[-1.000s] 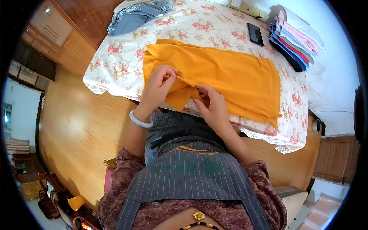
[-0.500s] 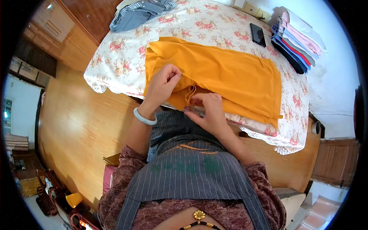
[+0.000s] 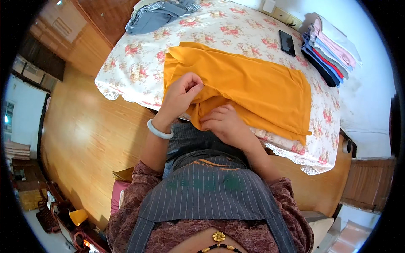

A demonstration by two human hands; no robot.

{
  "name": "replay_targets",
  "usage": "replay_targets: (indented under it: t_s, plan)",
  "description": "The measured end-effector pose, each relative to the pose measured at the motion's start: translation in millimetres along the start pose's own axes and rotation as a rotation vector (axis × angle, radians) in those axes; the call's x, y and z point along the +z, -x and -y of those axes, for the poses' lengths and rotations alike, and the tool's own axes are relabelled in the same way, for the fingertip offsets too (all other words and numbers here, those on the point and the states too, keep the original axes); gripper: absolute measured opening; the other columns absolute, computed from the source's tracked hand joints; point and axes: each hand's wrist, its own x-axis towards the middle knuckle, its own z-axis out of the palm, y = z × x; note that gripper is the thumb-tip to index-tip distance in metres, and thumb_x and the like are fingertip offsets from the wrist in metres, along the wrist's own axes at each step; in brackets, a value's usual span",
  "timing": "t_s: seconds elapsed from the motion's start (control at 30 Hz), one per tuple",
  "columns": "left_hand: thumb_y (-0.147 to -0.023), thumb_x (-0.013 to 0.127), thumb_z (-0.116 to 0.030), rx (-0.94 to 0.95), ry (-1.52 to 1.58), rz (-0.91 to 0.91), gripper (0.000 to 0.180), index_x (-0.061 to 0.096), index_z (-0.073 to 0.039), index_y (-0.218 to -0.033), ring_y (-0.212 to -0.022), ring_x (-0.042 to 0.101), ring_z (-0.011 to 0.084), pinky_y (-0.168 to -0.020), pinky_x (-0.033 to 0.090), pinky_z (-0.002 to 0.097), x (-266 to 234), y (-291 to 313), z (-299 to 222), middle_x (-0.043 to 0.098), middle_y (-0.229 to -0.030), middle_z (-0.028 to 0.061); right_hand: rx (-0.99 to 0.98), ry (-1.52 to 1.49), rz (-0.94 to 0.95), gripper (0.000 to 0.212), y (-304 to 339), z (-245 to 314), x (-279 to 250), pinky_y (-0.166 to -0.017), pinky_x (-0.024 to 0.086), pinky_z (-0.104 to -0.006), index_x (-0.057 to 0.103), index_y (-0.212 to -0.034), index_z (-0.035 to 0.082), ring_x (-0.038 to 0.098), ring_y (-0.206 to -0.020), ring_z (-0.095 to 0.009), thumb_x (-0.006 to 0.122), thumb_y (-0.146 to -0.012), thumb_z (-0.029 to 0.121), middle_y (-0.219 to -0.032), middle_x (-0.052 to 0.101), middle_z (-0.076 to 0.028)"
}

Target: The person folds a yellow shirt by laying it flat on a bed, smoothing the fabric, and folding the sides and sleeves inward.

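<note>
One floral tablecloth covers the table; wooden floor below.

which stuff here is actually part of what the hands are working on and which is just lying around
In hand:
- orange garment, spread on the floral tablecloth
- left hand, pinching its near edge
- right hand, on the same edge

Lying about:
- black phone
- stack of folded clothes
- grey-blue garment at the far edge
</note>
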Motion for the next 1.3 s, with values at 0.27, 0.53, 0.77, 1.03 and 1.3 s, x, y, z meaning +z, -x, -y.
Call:
replay_targets:
  t_s: [0.27, 0.53, 0.77, 1.03, 1.3]
  plan:
    - [-0.095, 0.056, -0.007, -0.054, -0.029, 0.135, 0.003, 0.054, -0.004, -0.097, -0.081, 0.051, 0.0046, -0.072, 0.043, 0.0195, 2, 12, 5, 0.053, -0.088, -0.0034, 0.462, -0.186, -0.450, 0.014, -8, 4, 3, -0.070, 0.049, -0.0363, 0.067, -0.090, 0.008, 0.063, -0.079, -0.028, 0.071, -0.076, 0.007, -0.085, 0.065, -0.007]
    - [-0.094, 0.058, -0.007, -0.019, -0.057, 0.168, 0.006, 0.056, -0.002, -0.099, -0.082, 0.054, 0.0060, -0.075, 0.046, 0.0206, 5, 23, -6, 0.056, -0.088, -0.0009, 0.367, -0.109, -0.531, 0.019, -14, 2, -5, -0.066, 0.044, -0.0369, 0.063, -0.086, 0.006, 0.060, -0.071, -0.026, 0.076, -0.073, 0.008, -0.078, 0.063, -0.008]
    - [-0.093, 0.059, -0.008, -0.060, 0.050, 0.096, 0.007, 0.058, -0.001, -0.095, -0.076, 0.052, 0.0054, -0.068, 0.044, 0.0205, 12, 25, -2, 0.057, -0.084, -0.0009, 0.312, -0.030, -0.486, 0.019, -12, 0, -5, -0.069, 0.042, -0.0382, 0.063, -0.086, 0.007, 0.061, -0.074, -0.027, 0.076, -0.073, 0.010, -0.079, 0.064, -0.007]
    - [-0.095, 0.058, -0.006, -0.034, -0.015, 0.125, 0.004, 0.057, -0.002, -0.095, -0.080, 0.053, 0.0038, -0.069, 0.044, 0.0177, 10, 26, -10, 0.058, -0.089, -0.0017, 0.332, -0.006, -0.491, 0.019, -14, 0, -2, -0.072, 0.043, -0.0394, 0.063, -0.092, 0.007, 0.061, -0.079, -0.029, 0.074, -0.076, 0.009, -0.083, 0.064, -0.008]
    - [-0.075, 0.079, -0.014, 0.622, -0.755, -0.443, 0.025, 0.056, -0.007, -0.082, -0.074, 0.055, 0.0231, -0.068, 0.043, 0.0326, 8, 42, -14, 0.058, -0.078, 0.0061, 0.330, -0.113, -0.720, 0.018, -21, -11, -13, -0.066, 0.047, -0.0377, 0.062, -0.091, 0.003, 0.060, -0.076, -0.030, 0.072, -0.077, 0.006, -0.082, 0.061, -0.012]
